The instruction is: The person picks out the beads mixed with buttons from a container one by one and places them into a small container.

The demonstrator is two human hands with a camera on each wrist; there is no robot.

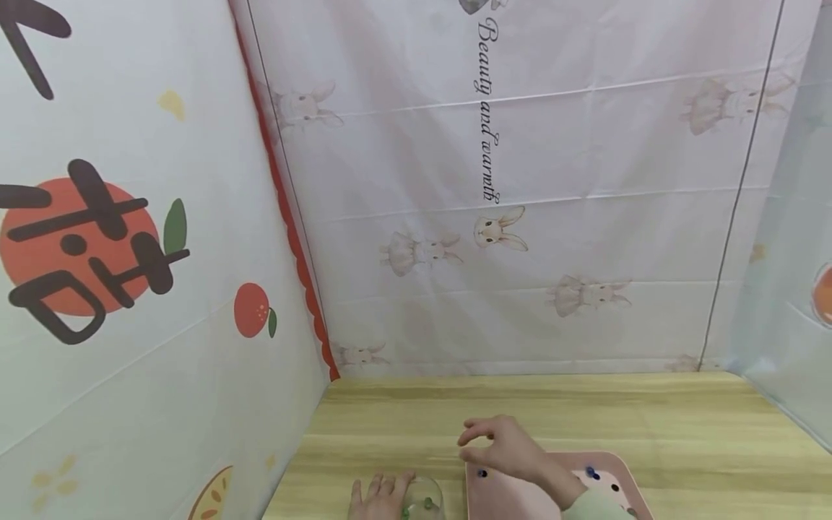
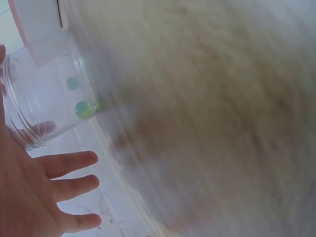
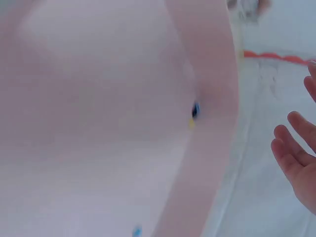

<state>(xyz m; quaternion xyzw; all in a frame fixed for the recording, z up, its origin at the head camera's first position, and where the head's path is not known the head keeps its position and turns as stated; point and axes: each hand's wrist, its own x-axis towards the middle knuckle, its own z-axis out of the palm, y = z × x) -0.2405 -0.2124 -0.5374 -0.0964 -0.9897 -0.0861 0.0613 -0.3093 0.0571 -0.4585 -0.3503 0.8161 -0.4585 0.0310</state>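
My left hand (image 1: 379, 500) holds a clear jar (image 2: 47, 81) near its mouth, between thumb and index finger; the other three fingers stretch out straight. Green glass marbles (image 2: 85, 109) lie inside the jar, which stands on the table. Over the far left edge of a pink tray (image 1: 627, 469) hovers my right hand (image 1: 510, 449), with a gap between thumb and index finger. No object shows in that gap. Dark blue marbles (image 1: 591, 472) are scattered in the tray, one marble (image 3: 195, 110) close to its wall in the right wrist view.
The table (image 1: 390, 412) has a light wood-grain top. A white printed cloth (image 1: 416, 180) closes off the back, a fruit-patterned cloth (image 1: 162, 390) stands along the left, and another pale cloth (image 1: 793, 303) is on the right.
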